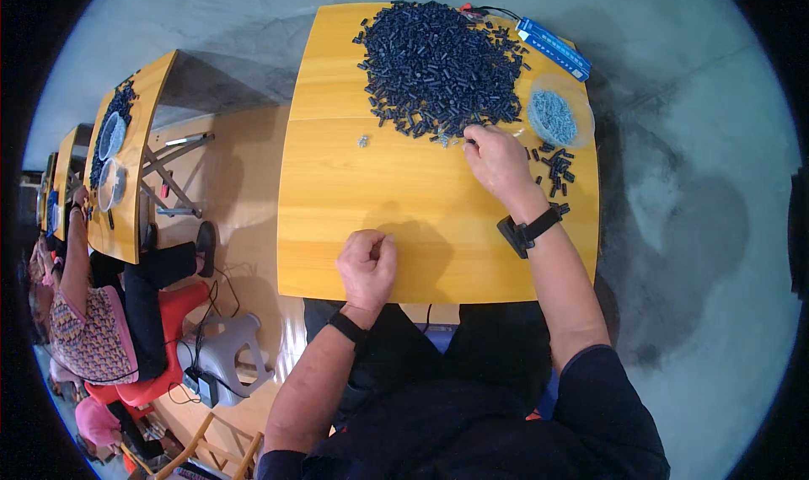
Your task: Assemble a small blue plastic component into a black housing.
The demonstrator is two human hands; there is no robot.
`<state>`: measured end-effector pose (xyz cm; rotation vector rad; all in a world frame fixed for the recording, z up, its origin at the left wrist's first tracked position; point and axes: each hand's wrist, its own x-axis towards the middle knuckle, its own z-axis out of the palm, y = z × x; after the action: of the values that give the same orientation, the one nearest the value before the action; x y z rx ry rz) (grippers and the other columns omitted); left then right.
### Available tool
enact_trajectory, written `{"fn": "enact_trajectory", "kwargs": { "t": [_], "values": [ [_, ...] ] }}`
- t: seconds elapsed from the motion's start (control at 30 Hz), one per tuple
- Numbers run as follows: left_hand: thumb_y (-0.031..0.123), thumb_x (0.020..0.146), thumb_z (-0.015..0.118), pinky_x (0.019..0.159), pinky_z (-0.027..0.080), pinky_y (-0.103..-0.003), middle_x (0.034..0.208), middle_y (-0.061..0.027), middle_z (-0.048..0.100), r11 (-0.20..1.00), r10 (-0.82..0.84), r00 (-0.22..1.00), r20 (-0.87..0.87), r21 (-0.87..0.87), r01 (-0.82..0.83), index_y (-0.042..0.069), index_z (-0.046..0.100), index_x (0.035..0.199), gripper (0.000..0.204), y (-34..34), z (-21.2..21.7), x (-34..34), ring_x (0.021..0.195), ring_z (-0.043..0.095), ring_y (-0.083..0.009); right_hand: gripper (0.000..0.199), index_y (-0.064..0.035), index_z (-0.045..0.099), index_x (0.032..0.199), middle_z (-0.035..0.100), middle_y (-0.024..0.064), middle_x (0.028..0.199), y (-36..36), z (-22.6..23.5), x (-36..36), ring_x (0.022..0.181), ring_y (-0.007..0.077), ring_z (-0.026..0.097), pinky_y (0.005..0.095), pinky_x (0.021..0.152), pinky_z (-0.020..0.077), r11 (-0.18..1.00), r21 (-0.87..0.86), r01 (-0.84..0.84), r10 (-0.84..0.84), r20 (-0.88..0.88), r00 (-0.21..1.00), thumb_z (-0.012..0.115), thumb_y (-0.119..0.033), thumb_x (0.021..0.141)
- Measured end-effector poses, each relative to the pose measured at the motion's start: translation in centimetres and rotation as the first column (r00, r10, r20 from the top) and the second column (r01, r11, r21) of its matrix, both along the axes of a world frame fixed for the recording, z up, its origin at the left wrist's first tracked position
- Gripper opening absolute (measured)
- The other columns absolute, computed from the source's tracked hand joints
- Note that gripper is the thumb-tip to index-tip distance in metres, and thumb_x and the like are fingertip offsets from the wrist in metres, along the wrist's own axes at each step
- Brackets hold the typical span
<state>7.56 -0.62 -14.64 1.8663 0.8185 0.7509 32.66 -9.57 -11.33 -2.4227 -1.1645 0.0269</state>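
My right hand (497,160) is at the near edge of a big heap of small black cylindrical pieces (442,67). Its thumb and fingers pinch together, and a bit of one small black piece shows at the fingertips. Beside those fingertips lie a few small silvery screws (444,141). Closed with its fingers curled in, my left hand (368,265) hovers over the front part of the yellow table (324,219); what it holds, if anything, is hidden. Farther left, a little cluster of silvery screws (363,141) rests on the tabletop.
A clear round tub of silvery screws (554,117) stands at the right edge, with loose black pieces (556,170) nearer me. A blue-and-white box (554,48) lies at the back right. Leftward are another table (135,160), a seated person (93,328) and a grey stool (223,353).
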Motion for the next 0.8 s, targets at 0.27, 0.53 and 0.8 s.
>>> {"fn": "enact_trajectory", "kwargs": {
  "t": [0.27, 0.53, 0.8],
  "values": [
    [0.001, 0.077, 0.066, 0.054, 0.047, -0.032, 0.072, -0.0136, 0.060, 1.000, -0.004, 1.000, -0.006, 0.030, 0.004, 0.001, 0.061, 0.077, 0.005, -0.1, 0.4, 0.2, 0.057, 0.059, -0.0234, 0.014, -0.0054, 0.060, 0.076, 0.061, 0.0154, 0.075, 0.5, -0.3, 0.2, 0.074, 0.0365, 0.061, 0.0486, 0.065, 0.0489, 0.997, -0.058, -0.046, 0.049, 0.050, 0.998, 0.055, -0.015, 0.085],
    [0.001, 0.077, 0.066, 0.055, 0.048, -0.032, 0.074, -0.0145, 0.061, 1.000, -0.013, 1.000, -0.015, 0.007, 0.013, 0.000, 0.061, 0.078, 0.005, -0.2, 0.3, 0.3, 0.058, 0.060, -0.0241, 0.012, -0.0063, 0.061, 0.078, 0.062, 0.0154, 0.073, 0.1, -0.5, -0.7, 0.072, 0.0367, 0.061, 0.0481, 0.062, 0.0489, 0.990, -0.079, -0.119, 0.121, 0.027, 0.992, 0.055, -0.015, 0.083],
    [0.002, 0.079, 0.067, 0.055, 0.047, -0.029, 0.073, -0.0113, 0.060, 0.999, -0.014, 1.000, 0.005, 0.037, 0.014, 0.000, 0.060, 0.078, 0.007, -0.1, 0.5, 0.3, 0.059, 0.057, -0.0188, 0.008, -0.0071, 0.063, 0.085, 0.064, 0.0162, 0.079, -1.5, 0.3, 1.8, 0.075, 0.0373, 0.062, 0.0479, 0.065, 0.0488, 0.998, 0.061, -0.032, 0.028, 0.061, 0.998, 0.059, -0.012, 0.080]
  ]
}}
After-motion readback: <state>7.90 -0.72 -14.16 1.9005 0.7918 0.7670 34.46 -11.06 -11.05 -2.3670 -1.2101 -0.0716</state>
